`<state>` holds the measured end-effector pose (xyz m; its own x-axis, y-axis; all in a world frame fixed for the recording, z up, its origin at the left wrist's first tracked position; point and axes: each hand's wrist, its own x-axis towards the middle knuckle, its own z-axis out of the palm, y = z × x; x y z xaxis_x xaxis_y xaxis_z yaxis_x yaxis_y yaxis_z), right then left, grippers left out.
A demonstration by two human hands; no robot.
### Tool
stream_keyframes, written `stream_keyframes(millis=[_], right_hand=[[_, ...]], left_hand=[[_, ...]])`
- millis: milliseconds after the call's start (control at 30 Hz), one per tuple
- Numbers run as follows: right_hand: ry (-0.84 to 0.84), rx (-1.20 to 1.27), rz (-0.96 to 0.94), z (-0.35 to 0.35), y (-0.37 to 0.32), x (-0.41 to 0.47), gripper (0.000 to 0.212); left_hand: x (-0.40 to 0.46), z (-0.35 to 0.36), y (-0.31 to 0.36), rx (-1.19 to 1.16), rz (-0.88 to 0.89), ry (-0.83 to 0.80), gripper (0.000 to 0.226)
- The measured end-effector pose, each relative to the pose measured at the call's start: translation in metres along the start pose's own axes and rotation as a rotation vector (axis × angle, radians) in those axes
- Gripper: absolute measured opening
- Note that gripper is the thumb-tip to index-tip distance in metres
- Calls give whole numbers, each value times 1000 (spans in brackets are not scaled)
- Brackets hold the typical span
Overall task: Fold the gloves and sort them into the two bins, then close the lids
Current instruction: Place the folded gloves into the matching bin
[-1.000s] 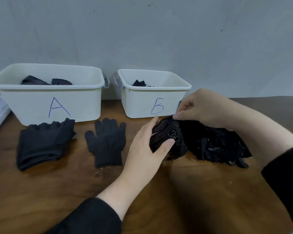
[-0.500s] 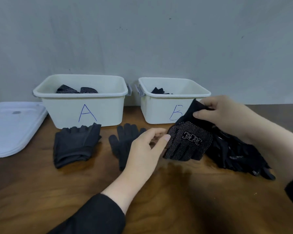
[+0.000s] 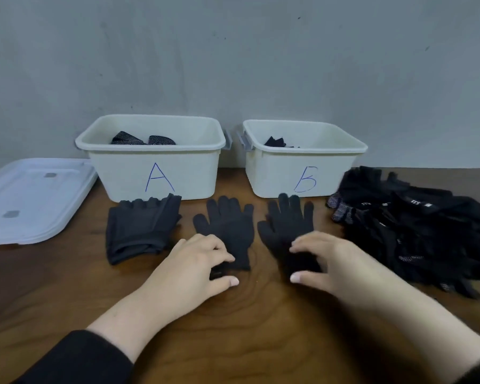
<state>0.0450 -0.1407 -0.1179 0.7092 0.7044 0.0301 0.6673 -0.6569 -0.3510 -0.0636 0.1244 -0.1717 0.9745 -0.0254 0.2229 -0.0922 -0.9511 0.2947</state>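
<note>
Black knit glove flat on wooden table, fingers toward bin A; second knit glove just beside it, in front of bin B; left hand curled, pinching cuff of first glove; right hand fingers bent over cuff of second, grip unclear; folded gloves left of pair; glove pile right; lids stacked far left, both bins open, dark gloves inside.
</note>
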Motion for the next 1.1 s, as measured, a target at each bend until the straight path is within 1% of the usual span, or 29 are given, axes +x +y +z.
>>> stream_keyframes(millis=[33,67,167,300,467,500,600,667,767,867,967,1033,1100], right_hand=[[-41,1,1,16,3,-7,44],[-14,40,10,29,5,-12,43],[159,108,10,48,5,-18,29],[209,81,-36,58,2,-15,22],[258,61,-77,62,1,-14,28],[256,60,-81,61,1,-14,29],[225,46,-92,61,2,-14,36],[209,18,-100,62,4,-14,39],[244,-16,-82,62,4,-10,25],[268,-53,-78,57,0,-4,14],[334,167,68,36,-5,9,11],[412,244,103,15,-10,23,11],[453,282,93,-10,-17,41,12]], left_hand=[[1,0,0,5,12,7,44],[2,1,0,6,22,19,40],[4,2,-1,2,12,41,32],[4,4,-3,7,4,65,26],[5,3,-2,45,16,86,20],[5,3,-1,51,16,82,21],[5,4,-2,37,9,50,33],[5,4,-2,45,19,53,32],[5,3,0,36,9,78,27],[4,1,3,-4,-10,84,28],[2,-3,5,-39,-33,118,30],[1,-6,5,-75,-67,205,25],[1,-10,3,-104,-118,315,22]])
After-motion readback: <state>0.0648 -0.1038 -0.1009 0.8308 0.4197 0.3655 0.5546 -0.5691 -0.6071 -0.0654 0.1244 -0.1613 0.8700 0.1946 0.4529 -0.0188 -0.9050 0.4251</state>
